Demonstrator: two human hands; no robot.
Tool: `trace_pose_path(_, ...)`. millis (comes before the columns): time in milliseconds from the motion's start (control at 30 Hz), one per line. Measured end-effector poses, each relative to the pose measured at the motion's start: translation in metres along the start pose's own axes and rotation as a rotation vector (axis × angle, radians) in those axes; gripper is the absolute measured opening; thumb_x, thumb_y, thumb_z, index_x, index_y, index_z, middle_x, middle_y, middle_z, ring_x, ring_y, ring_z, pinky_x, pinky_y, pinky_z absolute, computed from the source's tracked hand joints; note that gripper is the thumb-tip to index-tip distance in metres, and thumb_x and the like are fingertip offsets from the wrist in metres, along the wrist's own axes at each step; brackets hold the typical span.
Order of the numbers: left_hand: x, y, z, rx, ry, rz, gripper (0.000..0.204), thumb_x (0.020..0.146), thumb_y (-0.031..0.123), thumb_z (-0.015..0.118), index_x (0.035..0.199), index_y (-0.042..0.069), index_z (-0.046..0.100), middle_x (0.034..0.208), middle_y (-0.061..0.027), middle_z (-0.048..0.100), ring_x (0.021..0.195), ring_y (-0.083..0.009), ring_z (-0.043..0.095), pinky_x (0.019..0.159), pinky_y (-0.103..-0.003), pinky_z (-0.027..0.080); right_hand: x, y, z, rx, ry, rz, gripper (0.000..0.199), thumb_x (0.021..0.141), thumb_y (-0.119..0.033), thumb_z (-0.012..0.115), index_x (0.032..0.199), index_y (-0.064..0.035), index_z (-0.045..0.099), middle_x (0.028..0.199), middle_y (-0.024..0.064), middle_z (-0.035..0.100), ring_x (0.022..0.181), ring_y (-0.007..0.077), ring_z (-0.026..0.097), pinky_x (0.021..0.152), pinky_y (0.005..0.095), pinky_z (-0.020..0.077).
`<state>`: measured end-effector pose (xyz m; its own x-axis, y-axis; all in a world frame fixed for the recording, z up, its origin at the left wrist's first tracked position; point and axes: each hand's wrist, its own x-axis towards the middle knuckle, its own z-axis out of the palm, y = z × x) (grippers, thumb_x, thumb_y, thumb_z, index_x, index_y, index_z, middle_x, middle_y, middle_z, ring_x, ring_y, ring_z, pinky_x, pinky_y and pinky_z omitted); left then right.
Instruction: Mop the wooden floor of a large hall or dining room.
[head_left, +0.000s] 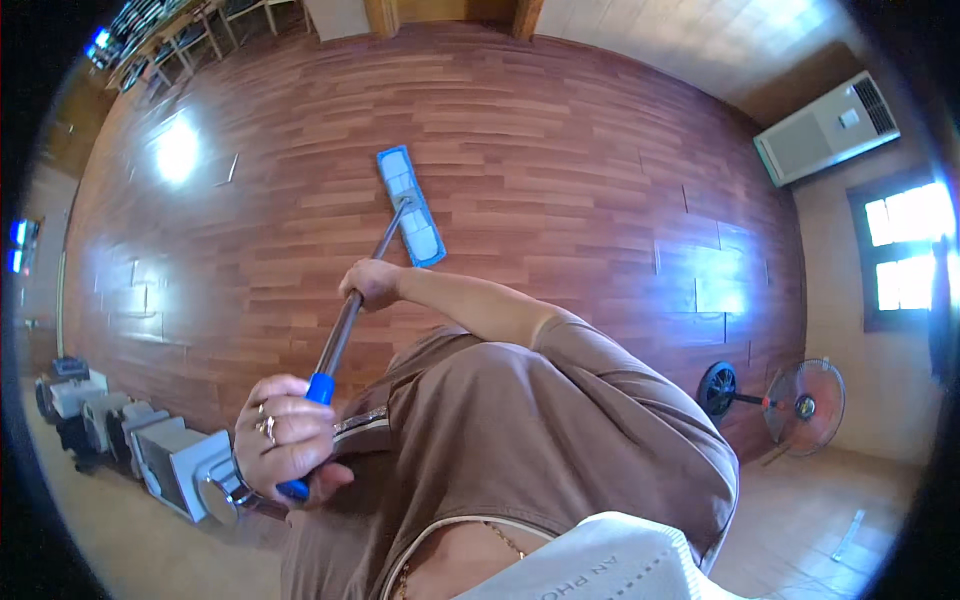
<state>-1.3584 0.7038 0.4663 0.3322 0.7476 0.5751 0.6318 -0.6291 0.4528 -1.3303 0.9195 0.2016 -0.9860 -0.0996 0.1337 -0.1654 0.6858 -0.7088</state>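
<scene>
Gripping mop pole (340, 335), left hand (285, 432) low, right hand (370, 283) higher

The left hand (285, 435) is fisted low near the chest, the right hand (372, 283) fisted farther out, arm extended

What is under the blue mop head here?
The flat mop head lies on the reddish wood-plank floor. Bare planks show all around it; the patch beneath its pad is covered. Both hands, left and right, grip the mop handle.
</scene>
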Motion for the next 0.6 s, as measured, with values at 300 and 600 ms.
trace_pose_path(300, 0.053, -0.087, 0.08, -0.239, 0.126, -0.013, 0.029, 0.074, 0.034, 0.076, 0.074, 0.01, 0.06, 0.071, -0.0058, 0.064, 0.074, -0.0241, 0.067, 0.084, -0.044, 0.046, -0.123, 0.1, -0.061, -0.011, 0.391, 0.278, 0.032, 0.077, -0.032, 0.07, 0.064, -0.0083, 0.054, 0.066, 0.0154, 0.057, 0.069, 0.0377, 0.057, 0.06, 0.045, 0.043)
trace_pose_path(600, 0.166, -0.141, 0.197, -0.49, -0.166, -0.04, 0.025, 0.066, 0.016, 0.08, 0.084, 0.009, 0.064, 0.089, -0.0061, 0.068, 0.099, -0.0244, 0.065, 0.096, -0.045, 0.038, -0.326, 0.161, -0.123, -0.2, 0.605, 0.633, 0.012, 0.063, -0.018, 0.07, 0.071, -0.0128, 0.062, 0.072, 0.0132, 0.062, 0.074, 0.0362, 0.061, 0.065, 0.0443, 0.049)
